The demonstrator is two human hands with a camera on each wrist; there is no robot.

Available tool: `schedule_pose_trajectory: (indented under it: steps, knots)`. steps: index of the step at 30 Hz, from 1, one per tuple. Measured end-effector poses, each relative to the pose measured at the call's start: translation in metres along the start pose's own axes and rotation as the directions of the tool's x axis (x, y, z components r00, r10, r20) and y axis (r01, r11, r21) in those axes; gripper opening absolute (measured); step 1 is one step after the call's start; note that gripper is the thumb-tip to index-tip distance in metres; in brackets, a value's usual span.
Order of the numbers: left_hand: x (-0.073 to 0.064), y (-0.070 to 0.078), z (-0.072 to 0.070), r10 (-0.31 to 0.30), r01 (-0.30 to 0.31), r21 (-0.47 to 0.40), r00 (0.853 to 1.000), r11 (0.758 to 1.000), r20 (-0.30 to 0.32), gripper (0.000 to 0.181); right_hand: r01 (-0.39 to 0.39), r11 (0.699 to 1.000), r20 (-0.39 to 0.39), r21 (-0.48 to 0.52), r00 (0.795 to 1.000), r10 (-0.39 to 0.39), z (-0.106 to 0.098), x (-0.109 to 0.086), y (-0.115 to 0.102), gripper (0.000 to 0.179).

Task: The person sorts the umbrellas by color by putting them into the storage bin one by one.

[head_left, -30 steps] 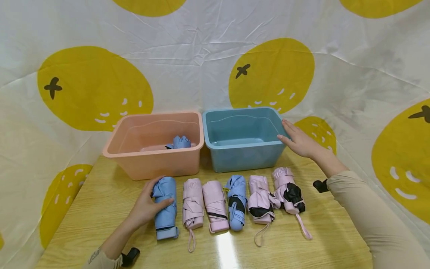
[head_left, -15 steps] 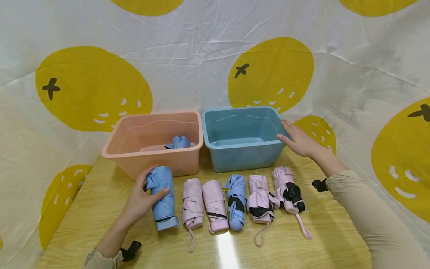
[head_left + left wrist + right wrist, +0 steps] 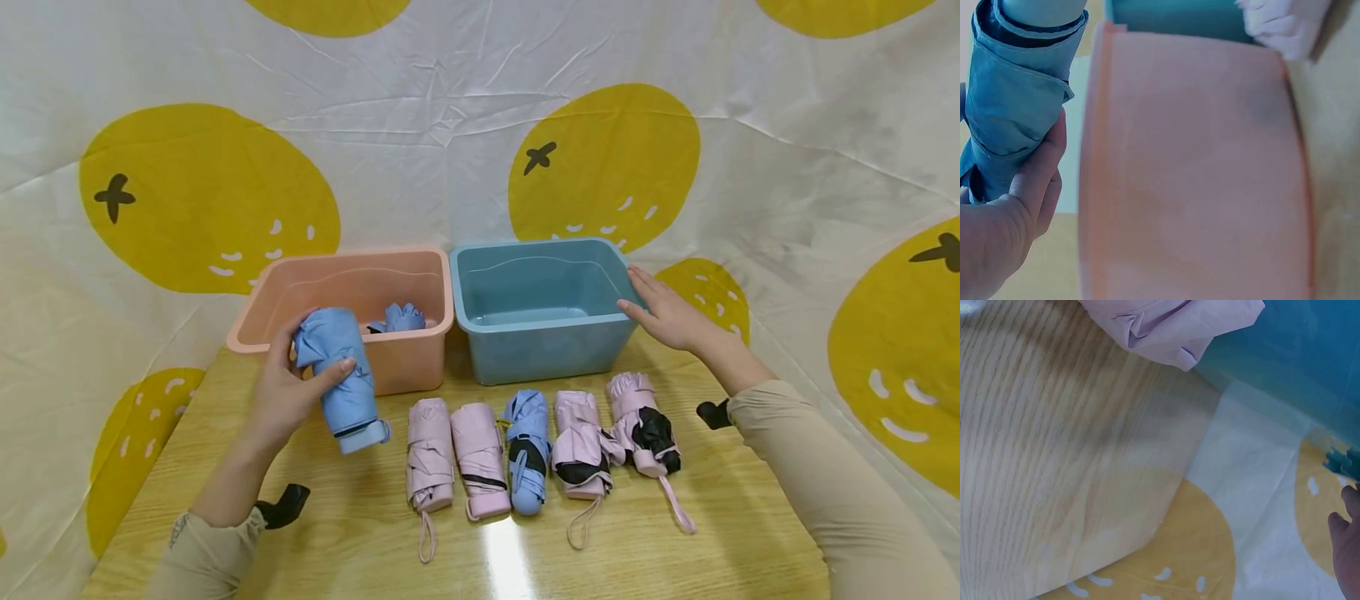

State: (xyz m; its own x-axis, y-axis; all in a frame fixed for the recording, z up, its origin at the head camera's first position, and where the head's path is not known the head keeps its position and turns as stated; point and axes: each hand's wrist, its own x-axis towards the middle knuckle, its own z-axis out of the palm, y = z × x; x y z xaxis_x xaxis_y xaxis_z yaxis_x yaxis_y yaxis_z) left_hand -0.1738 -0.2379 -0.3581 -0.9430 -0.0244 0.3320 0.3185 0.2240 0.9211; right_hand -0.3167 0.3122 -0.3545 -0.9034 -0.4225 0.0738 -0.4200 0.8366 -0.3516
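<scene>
Although the left hand (image 3: 281, 392) is seen whole in the head view, only its thumb and palm edge are caught at the lower left of the left wrist view, where the blue folded umbrella (image 3: 1013, 106) is cut off by the top and left edges. That umbrella (image 3: 336, 367) is gripped by curled fingers and thumb and is held off the wooden table (image 3: 225, 467), left of centre in the head view, tilted with its cap end lowest, in front of the pink bin (image 3: 405, 367). Its fabric is pale blue, creased and wrapped tight, with a dark band near the cap.

A second blue umbrella (image 3: 401, 317) is partly hidden inside the pink bin. The right hand (image 3: 667, 317) is laid with straight fingers against the right rim of the blue bin (image 3: 540, 350), right of centre; in the right wrist view only fingertips are seen at the lower right edge. Below the bins, a row of five folded umbrellas (image 3: 540, 442) is lined up on the table, four pink and one blue.
</scene>
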Motion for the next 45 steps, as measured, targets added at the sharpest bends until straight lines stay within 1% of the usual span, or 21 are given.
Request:
schedule_pose_trajectory:
  steps: [3, 4, 7, 10, 13, 15, 17, 20, 21, 24, 27, 30, 32, 34, 38, 42, 43, 45]
  knots:
    - [0.015, 0.01, -0.004, 0.002, -0.002, -0.037, 1.0, 0.999, -0.016, 0.081, 0.0, 1.0, 0.006, 0.002, 1.0, 0.0, 0.0, 0.0, 0.001, 0.08]
    - [0.021, 0.013, -0.006, 0.012, -0.013, -0.05, 1.0, 0.999, -0.021, 0.081, 0.0, 1.0, 0.005, 0.002, 1.0, 0.0, 0.0, 0.0, 0.001, 0.08]
    - [0.038, 0.021, -0.01, 0.03, -0.032, -0.044, 0.999, 0.999, -0.041, 0.082, 0.002, 1.0, 0.003, 0.004, 1.0, -0.002, 0.0, 0.0, 0.002, 0.08]
    - [0.056, 0.029, -0.013, 0.021, -0.021, 0.004, 0.998, 1.0, -0.055, 0.084, -0.001, 1.0, 0.0, 0.004, 1.0, 0.001, 0.0, 0.0, 0.002, 0.08]
    - [0.074, 0.035, -0.017, -0.01, 0.014, 0.078, 0.998, 0.997, -0.058, 0.088, -0.007, 1.0, -0.003, 0.001, 1.0, 0.007, 0.001, 0.0, 0.002, 0.079]
    - [0.087, 0.037, -0.019, -0.024, 0.03, 0.137, 0.998, 0.99, -0.051, 0.089, -0.009, 1.0, -0.001, 0.001, 1.0, 0.009, 0.001, 0.0, 0.003, 0.079]
    - [0.1, 0.037, -0.021, -0.022, 0.03, 0.197, 0.999, 0.98, -0.045, 0.091, -0.009, 1.0, -0.001, 0.001, 1.0, 0.009, 0.002, 0.0, 0.003, 0.079]
    - [0.12, 0.032, -0.021, -0.033, 0.043, 0.283, 0.999, 0.958, -0.038, 0.092, -0.014, 1.0, 0.002, 0.0, 1.0, 0.014, 0.004, -0.001, 0.004, 0.079]
    - [0.125, 0.03, -0.021, -0.039, 0.049, 0.3, 0.999, 0.953, -0.038, 0.093, -0.014, 1.0, 0.002, 0.0, 1.0, 0.014, 0.004, -0.001, 0.004, 0.079]
    - [0.141, 0.022, -0.021, -0.068, 0.076, 0.319, 0.997, 0.945, -0.037, 0.094, -0.012, 1.0, 0.002, 0.0, 1.0, 0.012, 0.004, -0.001, 0.005, 0.079]
    - [0.154, 0.014, -0.021, -0.102, 0.106, 0.314, 0.994, 0.944, -0.027, 0.095, -0.003, 1.0, -0.001, 0.002, 1.0, 0.003, 0.003, 0.0, 0.005, 0.079]
    - [0.164, 0.004, -0.022, -0.152, 0.143, 0.34, 0.988, 0.929, -0.002, 0.096, -0.001, 1.0, -0.001, 0.001, 1.0, 0.001, 0.002, 0.001, 0.005, 0.079]
    - [0.169, -0.002, -0.023, -0.188, 0.168, 0.369, 0.982, 0.914, 0.021, 0.097, -0.003, 1.0, -0.001, 0.001, 1.0, 0.003, 0.002, 0.001, 0.004, 0.079]
    - [0.173, -0.008, -0.025, -0.216, 0.178, 0.39, 0.975, 0.904, 0.056, 0.096, -0.004, 1.0, 0.002, 0.0, 1.0, 0.004, 0.002, 0.001, 0.004, 0.079]
    - [0.177, -0.023, -0.027, -0.244, 0.176, 0.407, 0.962, 0.896, 0.123, 0.093, 0.004, 1.0, 0.001, -0.002, 1.0, -0.004, 0.002, 0.001, 0.002, 0.08]
    - [0.177, -0.035, -0.025, -0.273, 0.185, 0.427, 0.95, 0.885, 0.154, 0.09, 0.008, 1.0, -0.003, -0.001, 1.0, -0.008, 0.002, 0.001, 0.001, 0.08]
    - [0.176, -0.038, -0.024, -0.288, 0.196, 0.426, 0.944, 0.883, 0.162, 0.089, 0.009, 1.0, -0.005, -0.001, 1.0, -0.009, 0.002, 0.001, 0.001, 0.081]
    - [0.174, -0.043, -0.023, -0.325, 0.224, 0.423, 0.927, 0.878, 0.185, 0.089, 0.011, 1.0, -0.004, -0.004, 1.0, -0.011, 0.001, 0.0, 0.001, 0.081]
